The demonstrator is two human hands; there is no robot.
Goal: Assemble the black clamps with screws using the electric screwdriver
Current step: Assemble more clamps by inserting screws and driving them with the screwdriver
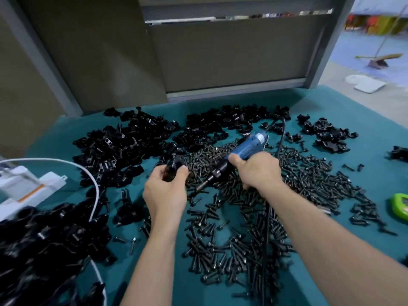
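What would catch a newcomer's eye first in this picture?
Most striking is the blue electric screwdriver, gripped by the right hand at the centre of the teal table. Beside it the left hand holds a black clamp. Loose black screws cover the table's middle and right, with clamp heaps behind and left.

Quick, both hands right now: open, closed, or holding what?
Left hand: fingers curled round a black clamp.
Right hand: grips the blue electric screwdriver by its body.
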